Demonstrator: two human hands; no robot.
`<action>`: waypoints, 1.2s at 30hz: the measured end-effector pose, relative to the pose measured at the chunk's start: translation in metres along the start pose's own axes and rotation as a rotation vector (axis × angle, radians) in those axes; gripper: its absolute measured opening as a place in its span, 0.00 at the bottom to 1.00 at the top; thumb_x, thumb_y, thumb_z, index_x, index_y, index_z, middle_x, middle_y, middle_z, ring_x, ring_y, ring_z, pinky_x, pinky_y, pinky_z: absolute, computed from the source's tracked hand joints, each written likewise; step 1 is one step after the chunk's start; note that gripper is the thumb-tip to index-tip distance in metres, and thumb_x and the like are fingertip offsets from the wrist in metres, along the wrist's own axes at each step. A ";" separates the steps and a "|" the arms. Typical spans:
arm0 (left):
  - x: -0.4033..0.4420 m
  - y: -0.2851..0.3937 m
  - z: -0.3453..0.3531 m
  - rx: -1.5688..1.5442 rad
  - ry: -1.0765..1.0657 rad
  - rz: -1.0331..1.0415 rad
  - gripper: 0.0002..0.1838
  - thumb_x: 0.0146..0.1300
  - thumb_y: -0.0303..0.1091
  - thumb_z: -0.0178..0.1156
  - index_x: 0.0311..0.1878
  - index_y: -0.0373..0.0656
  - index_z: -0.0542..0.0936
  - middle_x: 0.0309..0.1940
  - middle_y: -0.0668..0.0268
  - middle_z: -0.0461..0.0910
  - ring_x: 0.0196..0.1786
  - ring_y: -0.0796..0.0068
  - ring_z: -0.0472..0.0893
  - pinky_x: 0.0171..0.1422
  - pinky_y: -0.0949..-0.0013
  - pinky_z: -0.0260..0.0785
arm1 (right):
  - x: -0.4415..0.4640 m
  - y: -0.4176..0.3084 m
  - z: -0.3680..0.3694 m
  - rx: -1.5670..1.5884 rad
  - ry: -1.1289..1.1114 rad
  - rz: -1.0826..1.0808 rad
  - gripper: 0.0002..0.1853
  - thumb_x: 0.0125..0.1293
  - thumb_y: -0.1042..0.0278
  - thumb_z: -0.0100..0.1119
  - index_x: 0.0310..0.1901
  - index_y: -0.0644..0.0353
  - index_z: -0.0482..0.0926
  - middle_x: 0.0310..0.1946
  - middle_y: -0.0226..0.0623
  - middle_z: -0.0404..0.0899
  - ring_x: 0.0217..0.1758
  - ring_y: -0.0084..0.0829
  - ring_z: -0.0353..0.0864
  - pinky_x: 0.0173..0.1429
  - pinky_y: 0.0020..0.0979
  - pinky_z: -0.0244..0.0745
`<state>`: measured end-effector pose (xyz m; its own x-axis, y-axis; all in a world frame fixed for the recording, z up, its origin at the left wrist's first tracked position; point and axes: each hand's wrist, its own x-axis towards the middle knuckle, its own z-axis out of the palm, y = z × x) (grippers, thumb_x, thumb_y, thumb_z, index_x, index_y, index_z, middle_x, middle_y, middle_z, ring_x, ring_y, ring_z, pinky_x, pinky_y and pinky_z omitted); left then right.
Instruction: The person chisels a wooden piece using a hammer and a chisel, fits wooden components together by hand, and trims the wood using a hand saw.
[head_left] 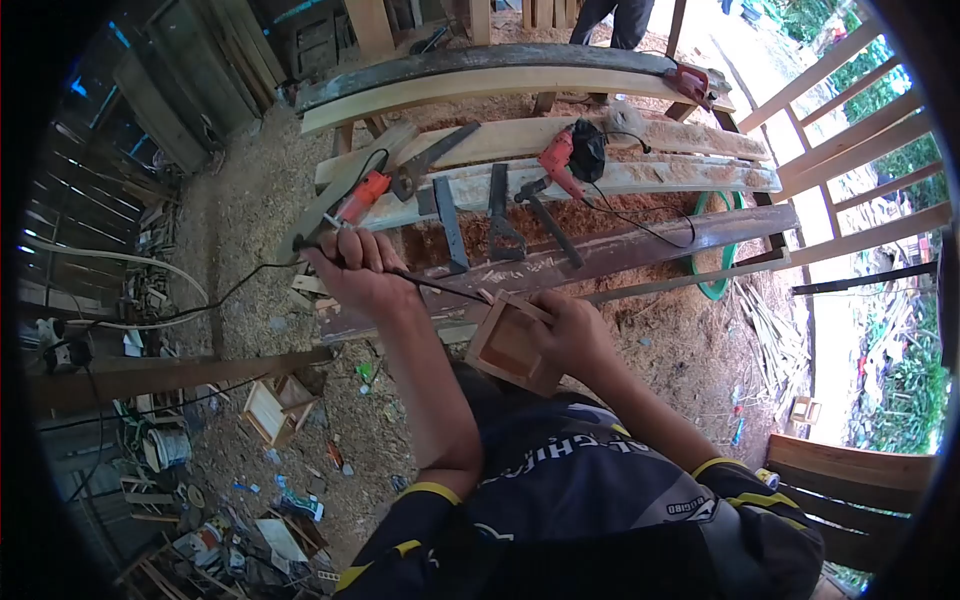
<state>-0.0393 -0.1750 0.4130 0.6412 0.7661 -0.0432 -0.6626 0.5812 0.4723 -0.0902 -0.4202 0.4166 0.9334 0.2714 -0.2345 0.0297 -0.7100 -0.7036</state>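
Near the centre, my right hand [578, 338] grips the right side of a small wooden box [508, 345], its open side facing up. My left hand [358, 268], farther left, is closed around a thin dark rod [440, 287]. The rod runs from my left fist to the box's upper corner, where a small light sliver shows. Just beyond my hands is a bench with a hammer [552, 225], a metal square [449, 225], a handsaw [430, 160] and another dark-bladed saw [500, 215]. A red power tool [365, 195] lies past my left hand.
A red drill [568, 165] with a cord lies on the planks [690, 177]. Behind stands a longer beam [480, 85], with a person's legs [612, 22] beyond. Another wooden box [275, 412] and scattered debris lie on the ground at left. A green-rimmed basket [715, 288] is at right.
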 end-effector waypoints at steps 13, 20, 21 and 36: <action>0.000 0.049 -0.043 0.101 0.158 0.251 0.26 0.84 0.60 0.35 0.32 0.55 0.64 0.13 0.79 0.54 0.12 0.84 0.51 0.15 0.76 0.49 | 0.007 -0.015 0.055 -0.001 0.058 -0.080 0.17 0.65 0.55 0.70 0.41 0.63 0.85 0.32 0.52 0.86 0.40 0.55 0.87 0.45 0.48 0.81; -0.001 0.051 -0.018 -0.053 0.111 0.348 0.30 0.82 0.67 0.32 0.27 0.57 0.58 0.12 0.79 0.52 0.12 0.84 0.51 0.16 0.76 0.49 | 0.028 -0.029 0.050 0.086 0.107 -0.149 0.15 0.64 0.60 0.68 0.43 0.64 0.85 0.34 0.56 0.85 0.42 0.57 0.86 0.47 0.48 0.80; 0.002 0.049 -0.019 -0.042 0.138 0.345 0.30 0.82 0.66 0.32 0.27 0.57 0.58 0.12 0.78 0.52 0.12 0.83 0.51 0.16 0.76 0.49 | 0.029 -0.025 0.051 0.062 0.117 -0.156 0.15 0.66 0.60 0.68 0.44 0.64 0.84 0.33 0.54 0.85 0.40 0.55 0.87 0.45 0.46 0.80; 0.049 0.036 -0.109 0.025 0.689 0.186 0.21 0.84 0.51 0.43 0.33 0.51 0.65 0.23 0.74 0.62 0.24 0.76 0.62 0.28 0.68 0.59 | 0.043 0.006 0.052 0.350 0.149 -0.078 0.15 0.71 0.62 0.64 0.49 0.66 0.79 0.37 0.55 0.84 0.40 0.52 0.86 0.46 0.44 0.78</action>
<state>-0.0742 -0.0869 0.3321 0.1225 0.8560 -0.5023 -0.7230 0.4237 0.5457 -0.0680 -0.3794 0.3673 0.9757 0.2003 -0.0891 0.0031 -0.4192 -0.9079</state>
